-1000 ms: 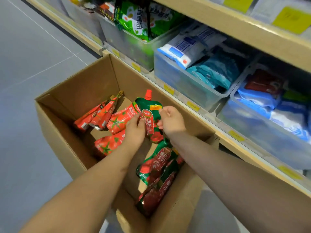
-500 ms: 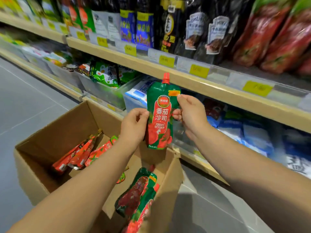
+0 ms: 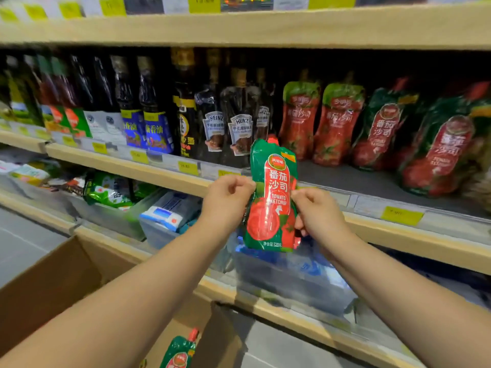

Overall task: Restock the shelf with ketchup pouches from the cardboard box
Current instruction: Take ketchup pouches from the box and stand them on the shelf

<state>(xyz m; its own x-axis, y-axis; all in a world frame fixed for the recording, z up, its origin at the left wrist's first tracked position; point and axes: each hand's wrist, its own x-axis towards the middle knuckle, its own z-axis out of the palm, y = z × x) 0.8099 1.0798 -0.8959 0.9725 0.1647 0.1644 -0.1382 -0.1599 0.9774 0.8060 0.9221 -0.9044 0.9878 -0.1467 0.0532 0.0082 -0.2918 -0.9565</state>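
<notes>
A green and red ketchup pouch [image 3: 271, 197] with a red cap is held upright in front of the middle shelf [image 3: 372, 181]. My left hand [image 3: 225, 203] pinches its left edge and my right hand [image 3: 318, 216] pinches its right edge. Several ketchup pouches [image 3: 382, 128] stand on that shelf to the right, behind a bare patch of grey shelf floor. The cardboard box [image 3: 53, 285] sits on the floor at the lower left, under my left forearm. Another green pouch [image 3: 180, 351] pokes out of the box at the bottom edge.
Dark sauce bottles [image 3: 212, 120] fill the middle shelf left of the pouches. Clear bins with packets [image 3: 170, 216] sit on the lower shelf. Yellow price tags [image 3: 401, 215] line the shelf edges. An upper shelf board [image 3: 239, 27] runs across the top.
Both hands have lifted the pouch out of the box and up to the middle shelf's front edge. The view has tilted upward, so most of the box has dropped out of sight.
</notes>
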